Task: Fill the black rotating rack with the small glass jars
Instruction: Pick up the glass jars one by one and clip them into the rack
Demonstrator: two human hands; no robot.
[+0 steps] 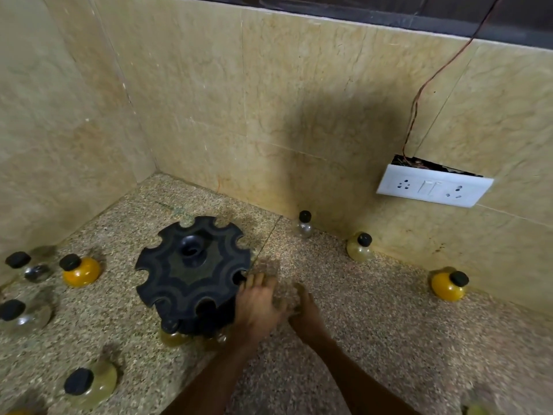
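The black rotating rack [191, 274] stands on the speckled counter, its rim cut into round slots. A yellowish jar [173, 333] with a black cap hangs in a front slot, and another jar [220, 338] shows dimly beside it. My left hand [257, 304] lies at the rack's right edge, fingers stretched toward the rim, nothing visible in it. Just to its right is my right hand [305, 313], curled and motion-blurred. A pale blur sits between the two hands; I cannot tell whether it is a jar.
Loose black-capped jars stand around: an orange jar [80, 271] and clear jars [33, 266] [24, 317] at left, a pale one [89, 383] front left, and clear [303, 226], yellowish [360, 248] and orange [449, 284] jars along the back wall. A white socket plate [434, 187] hangs on that wall.
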